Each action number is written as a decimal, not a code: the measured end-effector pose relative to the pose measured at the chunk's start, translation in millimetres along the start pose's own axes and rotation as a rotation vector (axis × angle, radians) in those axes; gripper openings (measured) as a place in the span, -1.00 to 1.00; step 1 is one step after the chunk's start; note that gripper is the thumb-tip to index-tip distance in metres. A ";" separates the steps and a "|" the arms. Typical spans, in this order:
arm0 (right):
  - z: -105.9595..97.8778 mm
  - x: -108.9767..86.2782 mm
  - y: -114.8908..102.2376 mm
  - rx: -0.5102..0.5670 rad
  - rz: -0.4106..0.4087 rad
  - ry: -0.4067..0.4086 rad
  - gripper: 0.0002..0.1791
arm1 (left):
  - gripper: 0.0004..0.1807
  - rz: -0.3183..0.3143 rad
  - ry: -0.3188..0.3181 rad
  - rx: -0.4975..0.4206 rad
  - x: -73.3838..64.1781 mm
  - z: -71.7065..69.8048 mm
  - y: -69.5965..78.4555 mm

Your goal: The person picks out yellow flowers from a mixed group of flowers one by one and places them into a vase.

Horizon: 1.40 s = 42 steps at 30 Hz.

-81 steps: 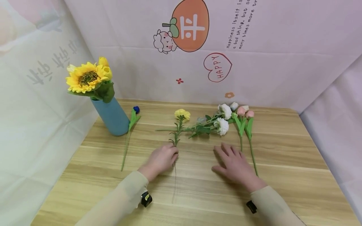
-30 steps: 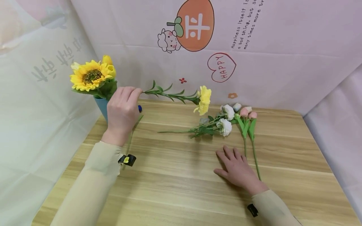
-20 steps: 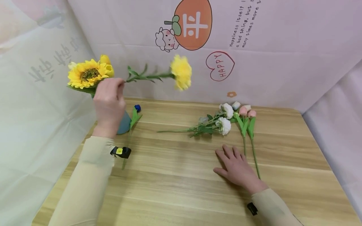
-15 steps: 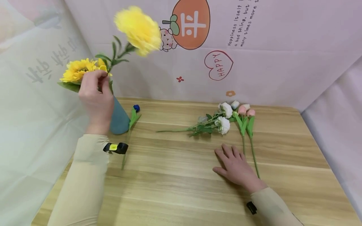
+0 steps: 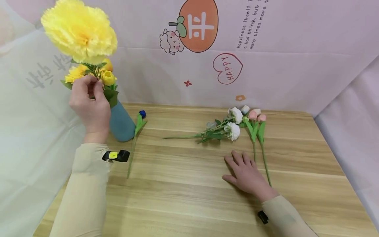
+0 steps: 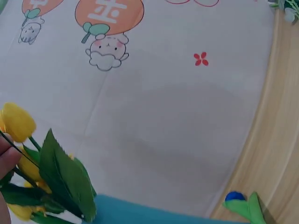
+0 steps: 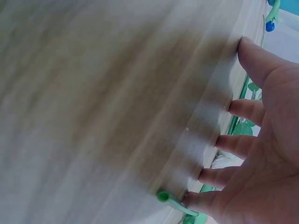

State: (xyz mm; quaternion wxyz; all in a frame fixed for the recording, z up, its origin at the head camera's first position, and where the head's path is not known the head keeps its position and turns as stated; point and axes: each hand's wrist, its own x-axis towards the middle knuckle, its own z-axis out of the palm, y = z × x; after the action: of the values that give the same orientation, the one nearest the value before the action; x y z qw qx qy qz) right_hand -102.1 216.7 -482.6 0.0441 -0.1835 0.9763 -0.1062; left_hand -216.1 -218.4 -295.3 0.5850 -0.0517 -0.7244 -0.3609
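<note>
My left hand (image 5: 92, 105) pinches the stem of a yellow carnation (image 5: 81, 31) between thumb and fingertips. The bloom stands upright over the mouth of the blue vase (image 5: 121, 123), which holds a sunflower (image 5: 74, 73) and yellow tulips (image 5: 108, 77). In the left wrist view the thin stem crosses in front of a yellow tulip (image 6: 17, 122), and its lower end is hidden among leaves (image 6: 65, 179). My right hand (image 5: 247, 176) rests on the table with fingers spread, beside the stems of the pink tulips (image 5: 253, 115). In the right wrist view its fingertips touch the wood.
A blue tulip (image 5: 136, 135) lies against the vase's right side. White flowers (image 5: 232, 131) with leafy stems lie at the back centre-right, heads close to the pink tulips. Printed cloth (image 5: 142, 65) hangs behind and at both sides of the wooden table (image 5: 177, 197).
My left hand has lifted the yellow carnation off the table and carried it left to the vase, turning it from sideways to upright. The right hand has stayed in place.
</note>
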 end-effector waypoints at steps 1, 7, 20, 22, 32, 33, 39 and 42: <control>0.2 0.1 0.1 -0.001 -0.001 0.001 -0.20 | -0.72 -0.001 -0.001 0.008 0.0 -0.8 -1.6; 1.2 -0.9 0.6 -0.001 0.005 0.003 -0.20 | -0.74 0.018 -0.069 0.131 -9.9 -5.3 -23.4; 1.5 -2.5 1.0 0.001 0.018 -0.005 -0.19 | -0.83 -0.018 -0.236 0.294 -34.8 -15.7 -63.1; 1.6 -2.8 1.3 0.000 0.018 -0.006 -0.19 | -0.79 -0.022 -0.241 0.285 -36.7 -16.7 -63.9; 5.2 -5.0 1.5 0.006 0.015 0.010 -0.19 | -0.64 -0.069 -0.160 0.205 -39.6 -13.8 -59.9; 5.5 -5.4 1.1 0.009 0.014 0.008 -0.19 | -0.65 -0.077 -0.161 0.204 -40.7 -13.9 -61.2; 5.3 -6.3 1.3 0.020 0.007 -0.003 -0.24 | -0.70 -0.251 -0.215 0.176 -46.2 -15.8 -71.3; 2.7 -6.7 4.6 0.052 -0.004 0.014 -0.28 | -0.67 -0.356 -0.228 0.138 -51.3 -17.5 -71.1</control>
State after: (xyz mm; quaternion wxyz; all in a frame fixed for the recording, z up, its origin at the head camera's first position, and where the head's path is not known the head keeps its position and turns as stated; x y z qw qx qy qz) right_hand -97.2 222.9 -485.9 0.0416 -0.1834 0.9732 -0.1327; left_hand -221.4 -262.9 -372.6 0.4287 0.0767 -0.8064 -0.4001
